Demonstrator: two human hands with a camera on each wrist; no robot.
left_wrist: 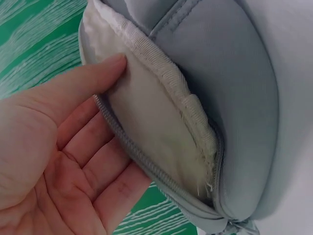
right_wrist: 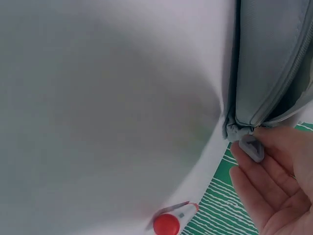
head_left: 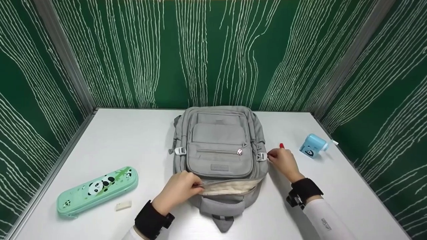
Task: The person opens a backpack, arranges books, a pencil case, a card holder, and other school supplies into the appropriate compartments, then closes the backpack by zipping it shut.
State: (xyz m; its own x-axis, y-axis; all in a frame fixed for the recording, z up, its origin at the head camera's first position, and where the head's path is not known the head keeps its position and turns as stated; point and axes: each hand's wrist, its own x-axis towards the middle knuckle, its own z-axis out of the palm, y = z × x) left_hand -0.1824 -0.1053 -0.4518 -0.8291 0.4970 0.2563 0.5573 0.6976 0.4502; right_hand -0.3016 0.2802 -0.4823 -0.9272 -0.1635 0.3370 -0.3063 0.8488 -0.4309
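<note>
A grey backpack (head_left: 219, 133) lies on its back on the white table, its top handle (head_left: 222, 206) toward me. Its main compartment is partly unzipped, baring a cream lining (left_wrist: 146, 112). My left hand (head_left: 180, 190) pinches the edge of this opening, with the thumb on the lining and the fingers outside, beneath the zipper edge (left_wrist: 142, 156). At the bag's right side, near the white buckle (head_left: 262, 156), my right hand (head_left: 285, 163) holds a grey zipper pull (right_wrist: 252, 148) between thumb and fingers, at the end of the zipper.
To the left lie a mint-green panda pencil case (head_left: 96, 191) and a white eraser (head_left: 123, 205). A light blue pencil sharpener (head_left: 313, 146) with a white crank is at the right. Beyond my right hand shows a small white item with a red end (right_wrist: 167, 224). Green patterned panels (head_left: 206, 53) enclose the table.
</note>
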